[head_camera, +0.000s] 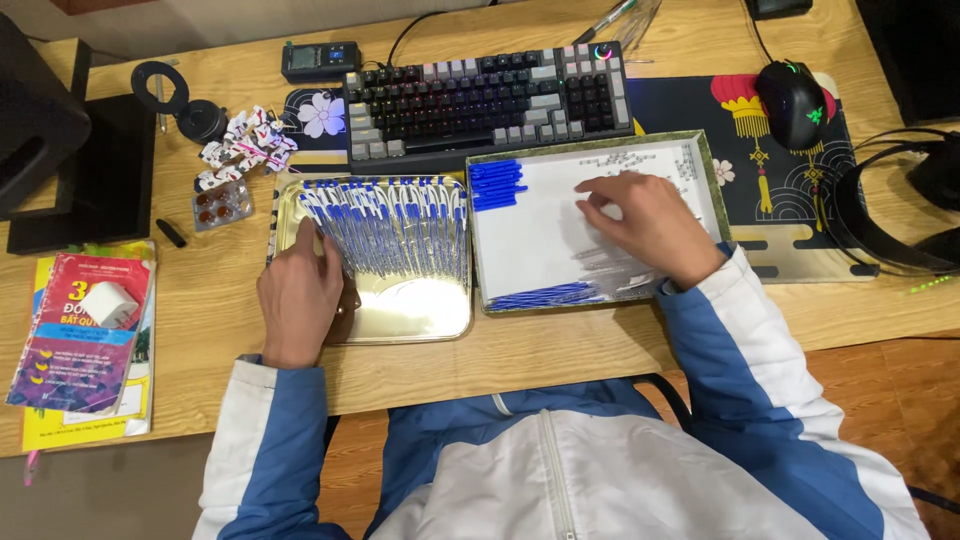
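L hand (300, 297): flat on tray (420, 318), fingers loose, by pens (395, 228)
R hand (650, 222): in box (545, 240), fingers curled, grip unclear

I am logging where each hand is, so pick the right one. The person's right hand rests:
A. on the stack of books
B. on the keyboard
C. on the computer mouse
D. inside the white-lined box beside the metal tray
D: the right hand lies flat on the white floor of the box, between the blue pen parts at its top left and bottom edges, while the left hand is at the metal tray of pens.
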